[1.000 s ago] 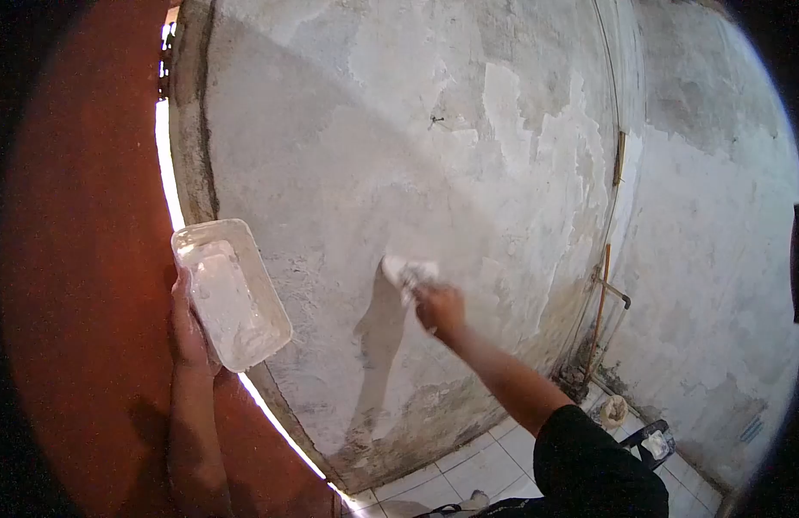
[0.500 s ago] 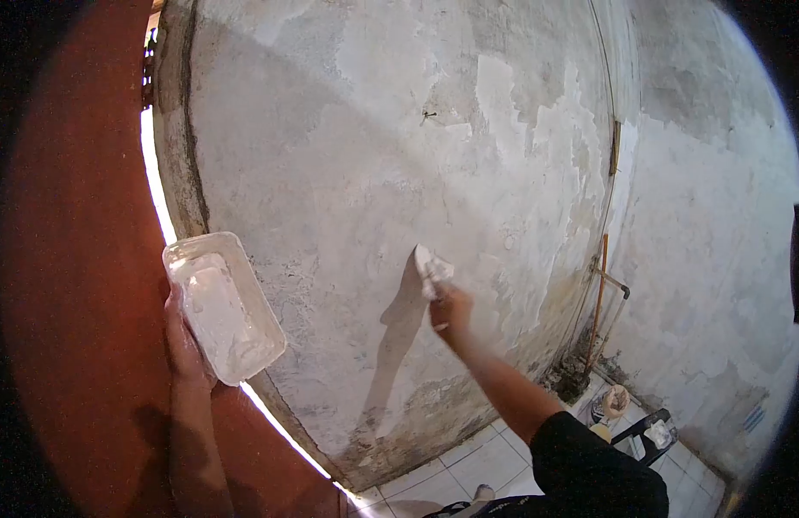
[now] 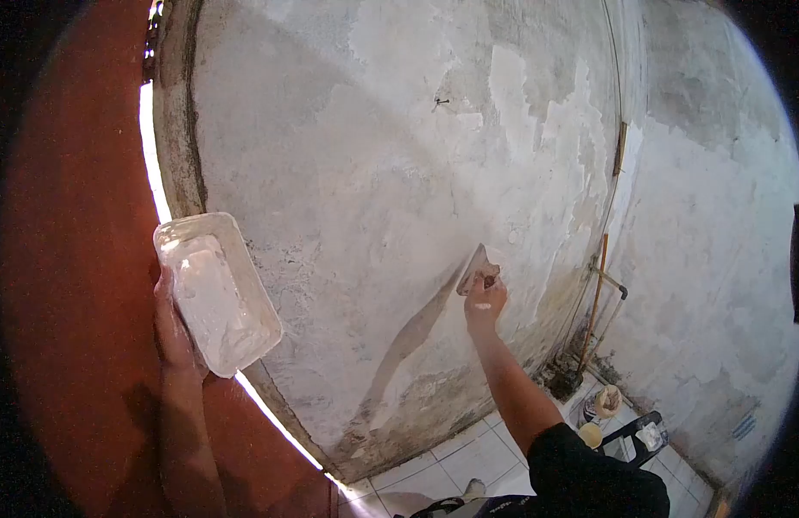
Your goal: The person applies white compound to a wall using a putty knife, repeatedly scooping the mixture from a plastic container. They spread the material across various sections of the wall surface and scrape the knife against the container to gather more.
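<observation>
A white rectangular plastic tub, tilted towards me, rests in my left hand, whose fingers wrap its left side and underside. White putty covers the tub's floor and smears its walls. My right hand grips a putty knife, its flat blade at the surface of the grey-white wall. Most of the knife's handle is hidden in my fist. The wall is patchy, with smooth whitish areas beside rougher grey ones, and my arm's shadow falls across it.
A red-brown panel stands at the left, with a bright gap along the wall edge. Pipes run up the right corner. Below are floor tiles, a black stool and small containers. A nail sticks out of the wall.
My right hand has swept the putty knife rightwards along the wall, and the blade is turned differently. The tub in my left hand sits slightly higher and further left in view.
</observation>
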A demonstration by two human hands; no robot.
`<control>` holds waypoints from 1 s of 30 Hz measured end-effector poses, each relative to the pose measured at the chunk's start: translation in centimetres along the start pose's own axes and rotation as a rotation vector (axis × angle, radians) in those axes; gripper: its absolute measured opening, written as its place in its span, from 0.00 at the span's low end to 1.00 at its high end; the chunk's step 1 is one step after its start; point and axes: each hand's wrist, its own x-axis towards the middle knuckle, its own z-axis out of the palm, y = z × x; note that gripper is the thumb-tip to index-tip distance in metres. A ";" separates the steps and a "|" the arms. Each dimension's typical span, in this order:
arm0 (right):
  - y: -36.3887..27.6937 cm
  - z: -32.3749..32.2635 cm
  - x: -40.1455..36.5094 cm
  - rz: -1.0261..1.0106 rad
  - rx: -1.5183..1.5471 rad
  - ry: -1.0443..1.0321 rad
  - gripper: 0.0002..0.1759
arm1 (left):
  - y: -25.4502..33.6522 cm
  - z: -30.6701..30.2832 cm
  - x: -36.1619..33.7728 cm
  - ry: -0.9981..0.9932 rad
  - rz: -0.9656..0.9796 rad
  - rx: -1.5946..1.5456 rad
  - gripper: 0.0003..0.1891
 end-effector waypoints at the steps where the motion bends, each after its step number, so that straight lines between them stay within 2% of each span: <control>1: 0.4 0.8 0.5 0.043 -0.012 0.042 0.15 | -0.2 -0.1 0.0 -0.004 0.003 -0.010 0.31; 2: 0.6 1.7 0.6 0.033 -0.005 0.046 0.15 | -0.1 -0.1 0.1 -0.009 0.012 -0.019 0.30; 4: -0.6 3.9 -0.1 -0.057 -0.209 0.170 0.10 | 0.1 0.4 -0.1 0.017 0.017 0.001 0.30; 5: -1.0 4.1 -1.2 -0.366 -0.023 0.180 0.08 | 0.2 0.7 -0.3 0.043 0.007 0.027 0.30; 7: -2.5 5.3 -3.4 -0.264 -0.188 -0.018 0.10 | 0.3 0.8 -0.6 0.051 0.020 0.038 0.30; 9: -3.9 6.5 -6.3 -0.309 -0.351 -0.203 0.12 | 0.3 0.7 -0.1 0.050 0.029 0.045 0.29; 10: -4.9 6.0 -7.9 -0.297 -0.222 -0.326 0.12 | 0.1 -0.1 0.1 -0.009 0.058 0.037 0.29; 11: -5.3 5.7 -8.8 -0.461 -0.119 -0.344 0.16 | -0.2 -0.4 0.1 -0.066 0.078 0.030 0.29; 13: -7.4 3.7 -8.6 -0.517 -0.080 -0.492 0.18 | -0.1 0.0 -0.2 -0.055 0.018 0.028 0.29; 14: -7.0 3.4 -7.9 -0.504 -0.086 -0.495 0.18 | -0.2 0.1 -0.2 -0.069 0.039 0.018 0.30; 16: -5.3 2.4 -5.8 -0.422 -0.054 -0.701 0.15 | -0.2 -0.3 0.0 -0.059 0.049 0.014 0.30; 17: -3.9 2.5 -4.8 -0.391 0.000 -0.512 0.11 | -0.3 -0.5 0.0 -0.058 0.037 0.022 0.30; 18: -5.4 1.8 -3.4 -0.354 0.031 -0.365 0.11 | -0.3 -0.7 0.0 -0.078 0.005 -0.066 0.30; 19: -5.3 1.7 -2.0 -0.263 -0.096 -0.269 0.12 | -0.4 -0.9 0.0 -0.096 -0.029 -0.153 0.30; 20: -4.5 2.1 -1.0 -0.221 -0.019 -0.100 0.12 | -0.3 -1.0 0.0 -0.094 -0.034 -0.148 0.30; 21: -4.5 2.4 0.0 -0.192 -0.090 -0.031 0.11 | -0.2 -0.9 0.0 -0.059 -0.045 -0.141 0.30; 23: -3.2 4.5 -0.4 -0.301 -0.120 0.059 0.10 | -0.2 -1.2 0.0 -0.025 -0.052 -0.131 0.30; 25: -6.0 5.4 -3.1 -0.264 -0.249 -0.129 0.16 | -0.6 -1.7 0.1 -0.033 -0.002 -0.148 0.29; 27: -7.0 6.4 -7.2 -0.355 -0.315 -0.381 0.21 | -0.6 -1.5 0.1 -0.011 0.034 -0.073 0.30; 29: -9.3 5.7 -9.6 -0.595 -0.174 -0.418 0.21 | -0.6 -1.0 0.0 -0.017 0.048 0.027 0.30; 30: -9.9 4.9 -9.7 -0.559 -0.164 -0.396 0.21 | -0.6 -1.0 -0.2 -0.004 0.043 0.047 0.30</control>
